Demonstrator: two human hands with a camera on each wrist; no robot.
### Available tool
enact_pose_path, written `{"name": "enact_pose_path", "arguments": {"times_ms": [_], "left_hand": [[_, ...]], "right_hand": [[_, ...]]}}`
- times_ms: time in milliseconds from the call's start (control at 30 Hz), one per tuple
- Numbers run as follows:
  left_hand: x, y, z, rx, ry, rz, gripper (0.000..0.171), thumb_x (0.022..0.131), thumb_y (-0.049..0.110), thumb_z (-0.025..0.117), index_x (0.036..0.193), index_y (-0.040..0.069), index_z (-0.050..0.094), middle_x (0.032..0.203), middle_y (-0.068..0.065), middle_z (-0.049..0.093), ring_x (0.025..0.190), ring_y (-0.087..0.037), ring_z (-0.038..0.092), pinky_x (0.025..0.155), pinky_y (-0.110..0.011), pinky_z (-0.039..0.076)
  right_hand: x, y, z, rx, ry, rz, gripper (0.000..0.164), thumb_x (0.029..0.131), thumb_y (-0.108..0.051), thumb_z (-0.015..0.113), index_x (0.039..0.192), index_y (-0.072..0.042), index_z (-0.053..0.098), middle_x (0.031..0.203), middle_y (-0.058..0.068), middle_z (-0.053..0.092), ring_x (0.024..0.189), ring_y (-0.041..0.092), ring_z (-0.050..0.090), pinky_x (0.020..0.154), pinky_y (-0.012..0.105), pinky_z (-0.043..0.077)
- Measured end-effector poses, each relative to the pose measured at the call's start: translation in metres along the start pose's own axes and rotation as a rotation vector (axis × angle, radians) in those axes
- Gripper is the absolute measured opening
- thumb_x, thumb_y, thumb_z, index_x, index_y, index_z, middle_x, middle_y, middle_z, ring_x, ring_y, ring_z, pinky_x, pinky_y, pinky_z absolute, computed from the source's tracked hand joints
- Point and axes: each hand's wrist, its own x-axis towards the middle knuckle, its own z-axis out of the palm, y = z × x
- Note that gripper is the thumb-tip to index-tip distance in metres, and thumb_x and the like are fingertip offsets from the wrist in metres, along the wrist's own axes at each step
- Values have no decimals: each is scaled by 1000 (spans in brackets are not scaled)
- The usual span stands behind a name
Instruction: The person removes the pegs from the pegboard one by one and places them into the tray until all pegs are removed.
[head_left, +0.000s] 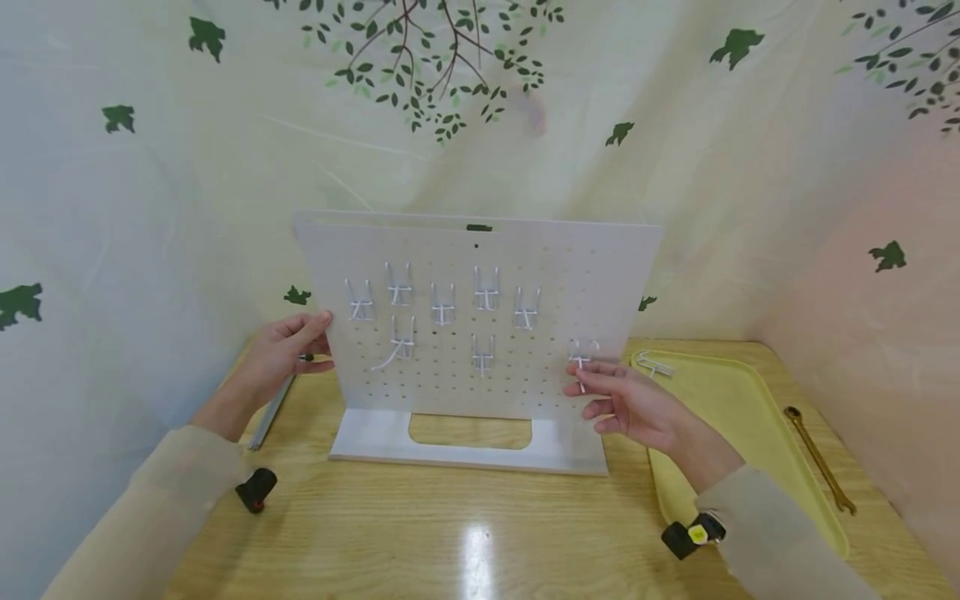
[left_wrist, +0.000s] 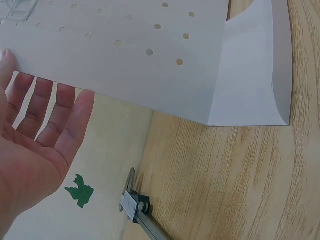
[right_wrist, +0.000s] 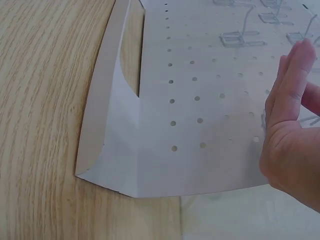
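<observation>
A white pegboard [head_left: 450,392] stands upright on its folded base, with several white wire hooks [head_left: 442,307] on its front. At the board's left edge, my left hand [head_left: 273,354] grips it, the thumb in front and the fingers reaching behind, as the left wrist view shows the hand [left_wrist: 40,135] too. Low on the right side, my right hand [head_left: 630,404] pinches another wire hook [head_left: 582,357] between thumb and fingertips, right at the board's face. In the right wrist view the hand [right_wrist: 292,125] hides most of that hook.
To the right lies a yellow tray [head_left: 720,433] with a loose wire hook [head_left: 654,364] at its far left corner. A brass-coloured wrench [head_left: 819,458] rests beside the tray's right edge. Behind the left hand lies a digital caliper [left_wrist: 135,205]. A patterned curtain [head_left: 480,175] hangs behind the table.
</observation>
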Motion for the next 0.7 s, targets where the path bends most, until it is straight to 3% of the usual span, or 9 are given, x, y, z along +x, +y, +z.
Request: {"name": "enact_pose_path", "arguments": {"times_ms": [233,700], "left_hand": [[0,0,1,11,1,6,38,101,44,61,100,6,64,97,1,72,90,-16,70,82,-38,61],[2,-1,1,27,10,-1,39,100,46,62,96,7,63,97,2,72,91,-16,70,83,-38,61]], "right_hand": [[-8,-4,2,-65,-36,-42,26,108,-16,51,132,-8,59,113,6,73,76,16,70,69,29,62],[-28,-11,-12,-143,-13,-153,23,108,-11,50,128,-12,62,110,2,69,82,14,70,70,28,60]]}}
